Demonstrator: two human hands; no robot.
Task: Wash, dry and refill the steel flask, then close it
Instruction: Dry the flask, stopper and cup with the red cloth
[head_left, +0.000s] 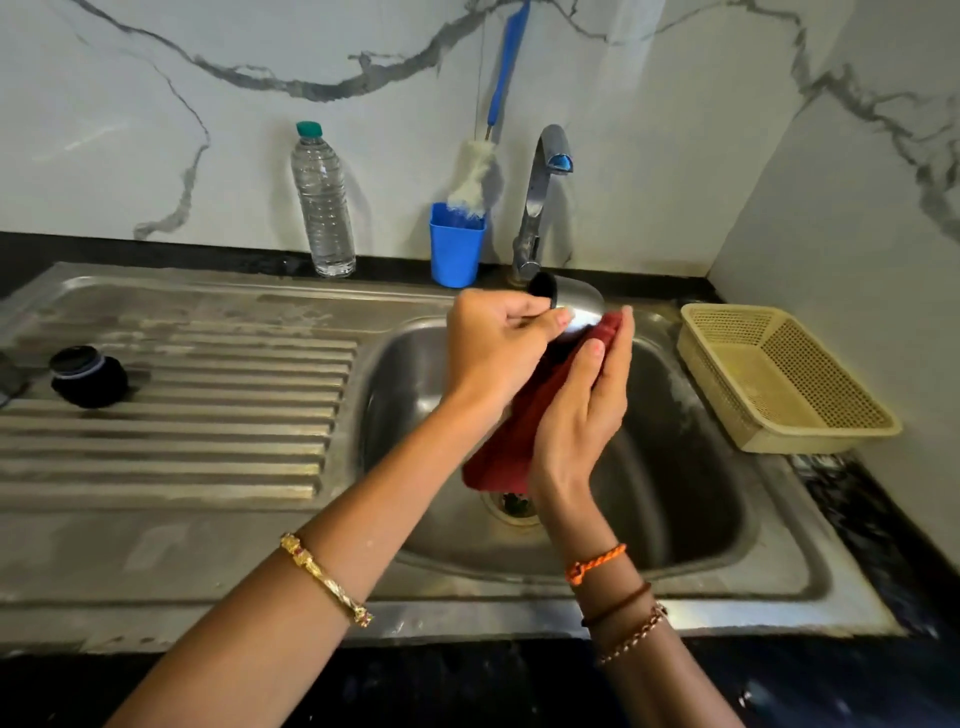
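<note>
Red cloth (511, 415) and both hands hide most of the flask (574, 299).

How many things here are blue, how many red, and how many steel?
Blue: 2, the cup and the brush handle
Red: 1, the cloth held in the right hand
Steel: 3, the flask gripped by the left hand, the tap, the sink
Total: 6

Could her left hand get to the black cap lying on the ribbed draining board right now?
Probably not at once. The left hand is holding the steel flask over the sink. The path to the cap across the draining board looks free, though, once the flask is handed over or set down.
</note>
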